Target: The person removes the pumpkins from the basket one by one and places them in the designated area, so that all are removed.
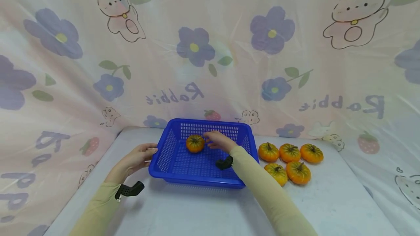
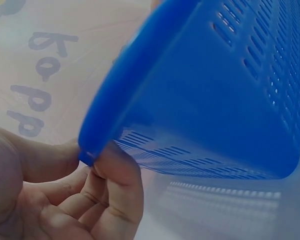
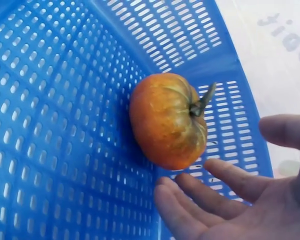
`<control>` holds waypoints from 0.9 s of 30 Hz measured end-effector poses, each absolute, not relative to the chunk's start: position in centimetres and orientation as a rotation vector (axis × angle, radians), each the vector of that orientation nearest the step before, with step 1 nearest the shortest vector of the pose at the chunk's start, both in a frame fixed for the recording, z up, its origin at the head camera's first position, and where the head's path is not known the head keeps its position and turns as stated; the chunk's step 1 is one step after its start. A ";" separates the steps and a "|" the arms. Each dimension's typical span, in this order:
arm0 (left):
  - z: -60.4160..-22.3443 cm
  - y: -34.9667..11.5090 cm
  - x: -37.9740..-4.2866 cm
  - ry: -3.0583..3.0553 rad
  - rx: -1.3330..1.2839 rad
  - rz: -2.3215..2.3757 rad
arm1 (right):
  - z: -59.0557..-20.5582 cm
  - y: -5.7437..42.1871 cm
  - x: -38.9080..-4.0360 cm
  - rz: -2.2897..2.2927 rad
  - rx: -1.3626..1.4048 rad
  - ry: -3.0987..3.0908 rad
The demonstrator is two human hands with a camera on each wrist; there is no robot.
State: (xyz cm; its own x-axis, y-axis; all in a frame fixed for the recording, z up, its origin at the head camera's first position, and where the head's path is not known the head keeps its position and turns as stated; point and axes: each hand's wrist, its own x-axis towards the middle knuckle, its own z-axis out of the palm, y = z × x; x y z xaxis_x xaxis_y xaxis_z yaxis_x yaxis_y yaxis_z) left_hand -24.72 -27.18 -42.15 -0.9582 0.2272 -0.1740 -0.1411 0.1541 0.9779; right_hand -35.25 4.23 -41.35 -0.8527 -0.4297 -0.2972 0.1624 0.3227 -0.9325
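A blue plastic basket [image 1: 197, 183] with slotted walls stands on the white table. One small orange pumpkin [image 3: 165, 120] with a green stem sits inside it, near the back wall. My left hand [image 1: 139, 157] pinches the basket's left rim between thumb and curled fingers, as the left wrist view shows. Over the basket, my right hand [image 3: 240, 205] is beside the pumpkin with fingers spread and loosely extended, holding nothing. In the right wrist view the fingertips lie close to the pumpkin; whether they touch it I cannot tell.
Several more small pumpkins [image 1: 298, 173] lie in two rows on the table [image 1: 334, 199], just right of the basket. A curtain [image 1: 226, 75] printed with rabbits and flowers hangs behind the table and along its sides.
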 end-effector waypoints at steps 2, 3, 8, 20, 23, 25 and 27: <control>-42.1 -27.1 -24.7 2.153 0.087 1.874 | -41.5 4.0 -35.3 -1.558 -0.248 2.095; -42.1 -27.1 -24.7 2.158 0.090 1.870 | -41.5 3.9 -35.4 -1.563 -0.258 2.088; -42.1 -27.1 -24.6 2.160 0.076 1.868 | -41.7 3.4 -35.7 -1.578 -0.332 2.061; -41.9 -27.1 -24.7 2.179 0.060 1.857 | -42.1 3.2 -35.8 -1.630 -0.394 1.996; -41.9 -27.1 -24.6 2.178 0.052 1.856 | -42.2 2.8 -35.7 -1.602 -0.417 1.976; -41.9 -27.0 -24.7 2.177 0.042 1.859 | -42.4 2.4 -35.5 -1.552 -0.426 1.971; -42.0 -27.0 -24.7 2.175 0.036 1.859 | -42.6 1.8 -35.2 -1.498 -0.432 1.975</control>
